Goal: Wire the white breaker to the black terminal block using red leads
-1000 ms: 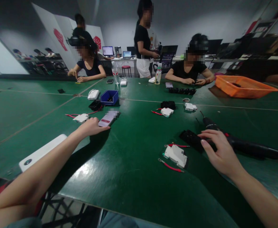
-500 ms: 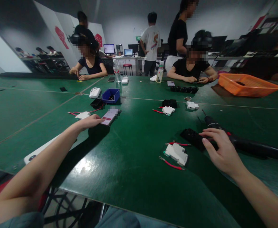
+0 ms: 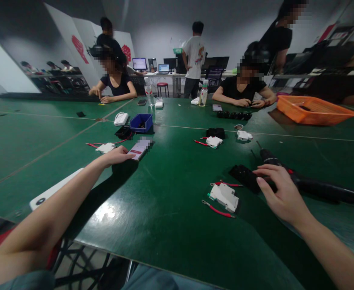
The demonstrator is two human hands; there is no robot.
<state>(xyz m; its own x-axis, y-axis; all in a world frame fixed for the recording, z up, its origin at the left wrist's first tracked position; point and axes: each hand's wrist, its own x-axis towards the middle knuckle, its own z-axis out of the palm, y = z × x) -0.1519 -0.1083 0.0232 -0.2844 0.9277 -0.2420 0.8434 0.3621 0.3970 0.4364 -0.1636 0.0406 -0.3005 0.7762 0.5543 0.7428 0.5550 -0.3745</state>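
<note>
My left hand [image 3: 118,156] reaches to a smartphone [image 3: 140,148] with a lit screen. The thumb lies over its near corner, with the other fingers bent at its left side and partly hidden. My right hand [image 3: 281,193] rests over the right end of a black ridged part [image 3: 245,177], thumb and fingers apart. Just beyond that hand a black power screwdriver [image 3: 318,187] lies with its bit pointing away. To the left of the hand sits a white circuit breaker [image 3: 224,196], between a red wire [image 3: 229,184] and another red wire [image 3: 219,210], both with metal ends.
Near the phone are a blue bin [image 3: 141,123] and a white breaker [image 3: 106,148] with red wires. Further off stand an orange basket [image 3: 312,108], a water bottle [image 3: 148,92] and a drink bottle [image 3: 203,94]. A white device [image 3: 56,189] lies by my left forearm. Two people sit opposite.
Both my hands stay almost where they were, at the phone and the black part. In the background, a standing person in black has moved right, behind the seated person.
</note>
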